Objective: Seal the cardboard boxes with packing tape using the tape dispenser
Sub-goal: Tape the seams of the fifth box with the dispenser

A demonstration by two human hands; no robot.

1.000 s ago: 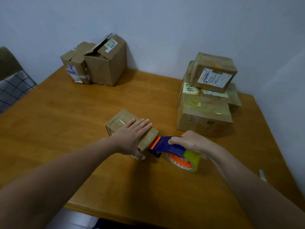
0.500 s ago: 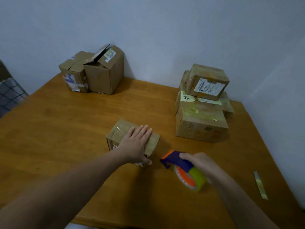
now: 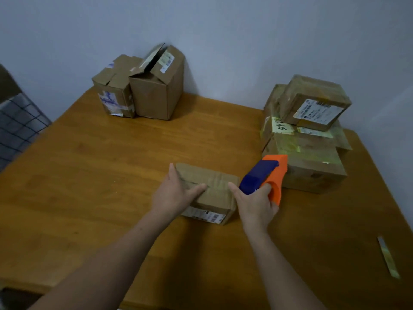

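Right grip [image 3: 254,205] clasps blocky plastic dispenser [image 3: 259,175].

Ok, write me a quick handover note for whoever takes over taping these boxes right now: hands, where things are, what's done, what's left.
Left hand: open, flat on the small box at mid-table, thumb across its top.
Right hand: grips the tape dispenser, held just right of that box.
Done, it seems: the stacked boxes on the right carry yellowish tape.
Left: whether the small box's top is fully taped is too blurred to tell; the two boxes at the back left, one with a raised flap, look unsealed.
A loose tape strip lies on the table near the right edge.
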